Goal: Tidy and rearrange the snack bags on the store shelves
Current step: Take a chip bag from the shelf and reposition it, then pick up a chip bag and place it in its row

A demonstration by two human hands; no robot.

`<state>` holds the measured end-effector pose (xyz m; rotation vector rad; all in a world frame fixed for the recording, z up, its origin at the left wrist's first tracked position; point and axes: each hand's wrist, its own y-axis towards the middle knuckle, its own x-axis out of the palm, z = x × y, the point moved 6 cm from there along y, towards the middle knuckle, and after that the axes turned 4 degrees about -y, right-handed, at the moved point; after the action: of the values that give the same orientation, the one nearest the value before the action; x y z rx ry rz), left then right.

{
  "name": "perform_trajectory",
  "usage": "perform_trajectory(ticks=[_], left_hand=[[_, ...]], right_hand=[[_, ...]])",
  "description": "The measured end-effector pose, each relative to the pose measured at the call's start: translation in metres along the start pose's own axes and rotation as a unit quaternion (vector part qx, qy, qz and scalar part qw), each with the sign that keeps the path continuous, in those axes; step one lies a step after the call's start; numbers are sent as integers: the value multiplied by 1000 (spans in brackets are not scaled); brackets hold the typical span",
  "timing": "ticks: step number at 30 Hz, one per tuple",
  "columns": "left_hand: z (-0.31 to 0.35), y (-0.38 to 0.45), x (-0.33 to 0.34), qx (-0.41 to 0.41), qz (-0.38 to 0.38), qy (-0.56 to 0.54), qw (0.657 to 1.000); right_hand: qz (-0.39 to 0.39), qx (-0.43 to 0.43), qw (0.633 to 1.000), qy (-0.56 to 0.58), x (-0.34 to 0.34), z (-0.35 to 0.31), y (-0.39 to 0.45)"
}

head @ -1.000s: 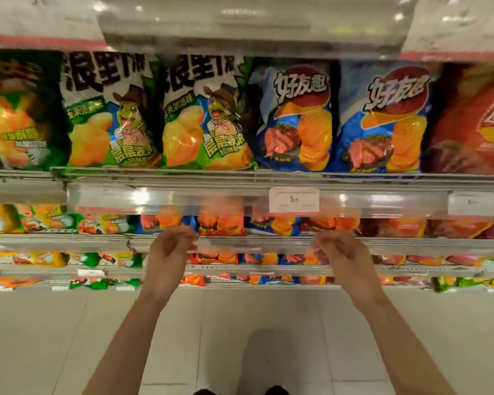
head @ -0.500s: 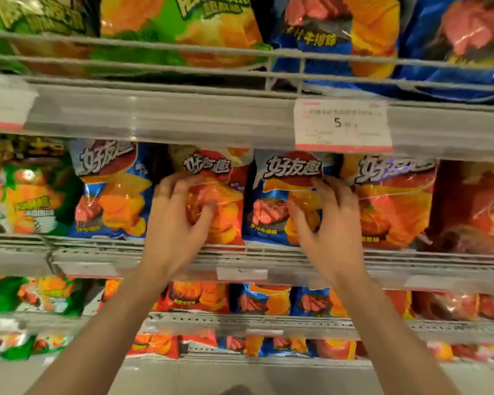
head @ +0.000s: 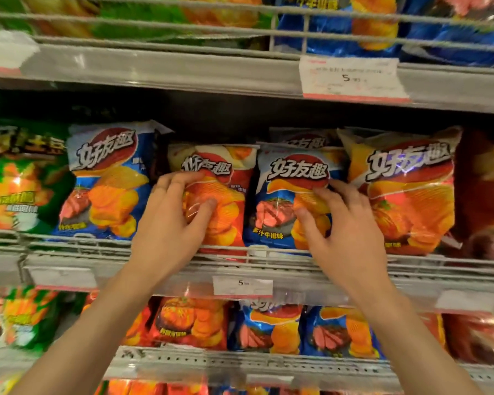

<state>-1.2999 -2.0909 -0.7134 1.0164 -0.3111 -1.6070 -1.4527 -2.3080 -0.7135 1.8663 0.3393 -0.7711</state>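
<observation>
"好友趣" on blue bag, red bag, orange bag; "5" on upper price tag, lower price tag

We face a wall of grey metal store shelving that fills the whole view. The upper shelf has a wire rail along its front and a clear plastic strip on its edge, where a white price tag with a red lower border sits to the right. Under it we see a dark recess. The middle shelf carries a low wire fence and a smaller price tag. A perforated lower shelf runs below. Light glints off the plastic strips.
</observation>
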Motion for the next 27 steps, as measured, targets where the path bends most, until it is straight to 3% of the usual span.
perform_trajectory(ticks=[15, 21, 25, 27], left_hand=[[2, 3, -8, 35, 14, -4, 999], [2, -2, -23, 27, 93, -132, 987], [3, -2, -54, 65, 173, -73, 980], [-11, 3, -77, 36, 204, -31, 978]], right_hand=[[-23, -57, 997, -52, -1, -33, 26], [-32, -98, 992, -80, 1, -69, 36], [-127, -185, 974, 26, 26, -103, 25], [-151, -197, 967, 52, 35, -107, 21]])
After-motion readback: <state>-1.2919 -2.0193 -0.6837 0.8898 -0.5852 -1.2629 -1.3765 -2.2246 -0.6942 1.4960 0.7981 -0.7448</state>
